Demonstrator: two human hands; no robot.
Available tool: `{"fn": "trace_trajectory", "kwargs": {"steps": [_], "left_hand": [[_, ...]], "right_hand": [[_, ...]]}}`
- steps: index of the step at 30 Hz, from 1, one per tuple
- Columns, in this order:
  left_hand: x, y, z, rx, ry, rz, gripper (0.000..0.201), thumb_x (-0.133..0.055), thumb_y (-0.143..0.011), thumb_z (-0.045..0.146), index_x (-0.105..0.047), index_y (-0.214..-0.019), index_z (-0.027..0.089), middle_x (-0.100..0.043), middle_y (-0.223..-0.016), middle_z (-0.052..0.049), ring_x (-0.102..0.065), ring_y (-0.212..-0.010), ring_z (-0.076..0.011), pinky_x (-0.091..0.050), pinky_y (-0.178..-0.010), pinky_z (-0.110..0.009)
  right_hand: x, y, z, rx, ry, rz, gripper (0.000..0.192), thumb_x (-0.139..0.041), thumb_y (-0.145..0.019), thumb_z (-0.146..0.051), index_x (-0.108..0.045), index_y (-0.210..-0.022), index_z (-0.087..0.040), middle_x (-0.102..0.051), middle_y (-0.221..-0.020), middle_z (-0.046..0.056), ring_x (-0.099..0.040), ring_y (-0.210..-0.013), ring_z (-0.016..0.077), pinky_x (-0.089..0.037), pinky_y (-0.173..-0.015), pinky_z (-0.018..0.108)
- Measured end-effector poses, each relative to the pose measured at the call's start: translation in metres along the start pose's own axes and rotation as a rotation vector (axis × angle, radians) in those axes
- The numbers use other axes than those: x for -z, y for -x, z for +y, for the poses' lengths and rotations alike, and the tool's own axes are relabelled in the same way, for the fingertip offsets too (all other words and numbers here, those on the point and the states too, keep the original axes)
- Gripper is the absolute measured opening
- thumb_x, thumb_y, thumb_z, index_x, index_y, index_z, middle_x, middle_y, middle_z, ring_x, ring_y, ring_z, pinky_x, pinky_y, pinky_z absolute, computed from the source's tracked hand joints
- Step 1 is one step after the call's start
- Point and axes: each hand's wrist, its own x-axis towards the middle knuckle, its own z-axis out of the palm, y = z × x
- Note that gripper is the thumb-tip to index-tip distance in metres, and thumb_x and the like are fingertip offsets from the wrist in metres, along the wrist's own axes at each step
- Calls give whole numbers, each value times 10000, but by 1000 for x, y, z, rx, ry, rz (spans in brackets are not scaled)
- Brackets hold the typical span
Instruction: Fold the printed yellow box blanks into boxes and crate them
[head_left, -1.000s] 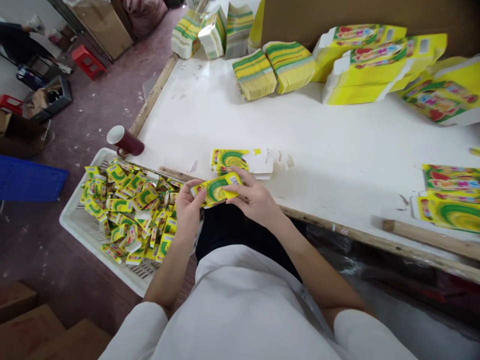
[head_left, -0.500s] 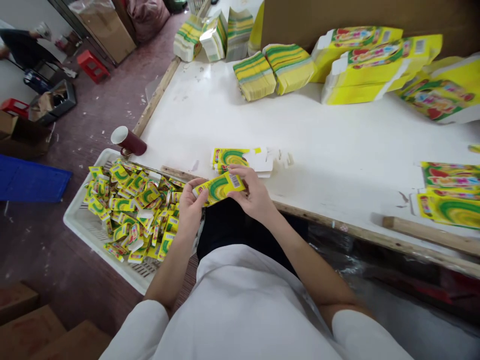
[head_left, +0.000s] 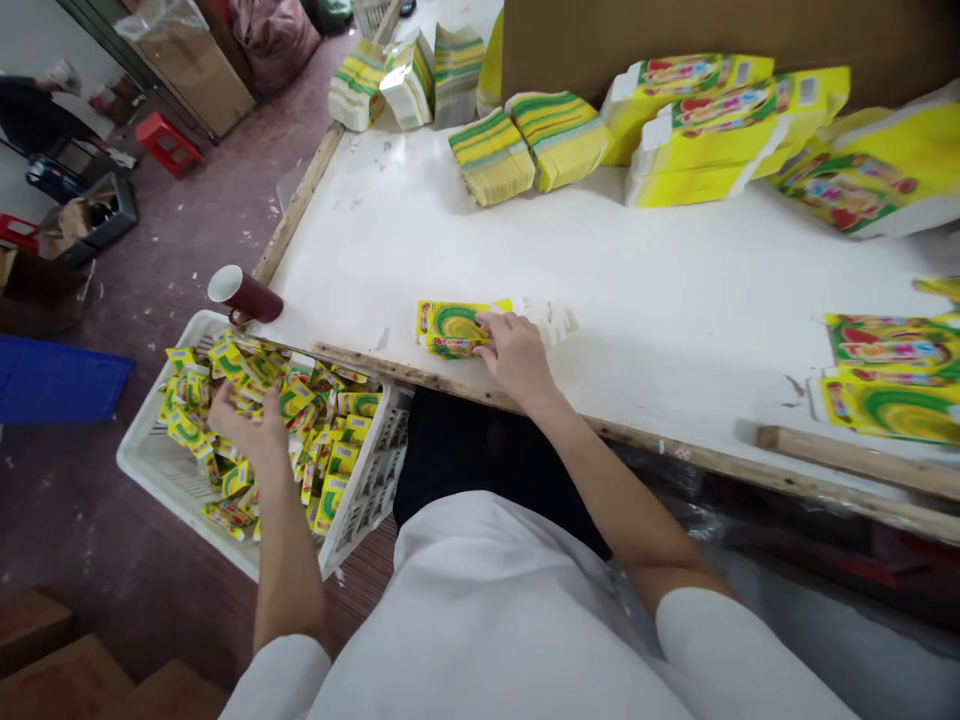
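Mug (head_left: 259,298) at table (head_left: 675,300) corner, near basket (head_left: 367,495); carton stacks (head_left: 491,160) beyond right hand (head_left: 517,352).

A maroon cylindrical mug (head_left: 259,298) with a pale interior sits at the corner of the white, wood-edged worktop (head_left: 375,240). A bare wooden bar (head_left: 862,460) lies along the worktop's near edge, to the right. Off to the left show a red plastic stool (head_left: 169,148) on the reddish-brown floor (head_left: 240,190), a flat blue panel (head_left: 64,380) and brown cardboard boxes (head_left: 67,665).
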Motion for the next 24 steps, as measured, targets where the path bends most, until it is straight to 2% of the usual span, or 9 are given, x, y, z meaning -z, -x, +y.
{"fn": "trace_trajectory", "kwargs": {"steps": [3,5,7,9,11,13,15,20,24], "left_hand": [[-31,48,35,-39,393,-192,631,-753,-793,477,-517,-1288,165,-535,-1328,-173,-546,-1218,-267,-503,-1002,-394],[-53,82,66,-27,687,-435,716,-794,-750,548,-506,-1323,230,-557,-1346,-153,-570,-1239,-252,-522,-989,-359],[-69,107,95,10,966,-633,816,-805,-691,643,-507,-1356,275,-530,-1414,-148,-564,-1290,-285,-531,-1004,-396],[-76,123,120,96,1164,-721,721,-748,-737,682,-554,-1310,290,-571,-1360,-119,-588,-1268,-277,-517,-1045,-421],[-77,128,138,187,1299,-701,528,-643,-832,690,-611,-1148,269,-636,-1103,-76,-655,-1075,-217,-537,-1006,-392],[-76,128,149,260,1369,-602,458,-569,-885,691,-585,-960,240,-549,-826,-26,-619,-799,-148,-567,-874,-327],[-75,127,153,329,1345,-522,517,-541,-875,743,-525,-877,227,-445,-727,-3,-522,-658,-116,-557,-760,-289],[-74,132,140,308,1102,-649,809,-518,-690,952,-620,-1030,225,-628,-911,-76,-652,-924,-217,-571,-860,-359],[-67,124,118,190,938,-523,478,-804,-730,628,-702,-920,201,-722,-930,-49,-696,-910,-194,-557,-900,-325]], "right_hand": [[10,7,-17,-21,-114,52,433,-695,-773,-88,-588,-1189,-143,-664,-1060,147,-605,-1028,335,-477,-946,525],[16,16,-34,-16,-302,33,461,-703,-767,-106,-537,-1193,-167,-641,-1009,101,-621,-951,277,-510,-888,457],[20,29,-52,7,-535,-59,456,-710,-774,-141,-502,-1176,-195,-615,-962,55,-621,-871,214,-533,-809,373],[19,42,-68,22,-773,-191,424,-717,-797,-196,-481,-1149,-212,-593,-903,20,-611,-804,170,-536,-743,313],[16,55,-82,23,-985,-287,430,-735,-823,-282,-470,-1156,-218,-590,-893,12,-610,-788,150,-538,-720,284],[11,64,-90,16,-1065,-316,487,-768,-820,-365,-493,-1193,-213,-623,-1007,51,-626,-870,160,-545,-761,290],[7,68,-92,3,-1015,-310,550,-812,-781,-410,-544,-1214,-204,-637,-1136,89,-629,-941,185,-544,-790,312],[6,60,-80,-76,-996,-157,392,-780,-800,-383,-643,-1111,-187,-699,-975,48,-662,-858,199,-539,-776,339],[19,50,-65,31,-848,-50,111,-730,-866,-305,-712,-894,-199,-711,-838,16,-661,-764,186,-522,-706,317]]}}
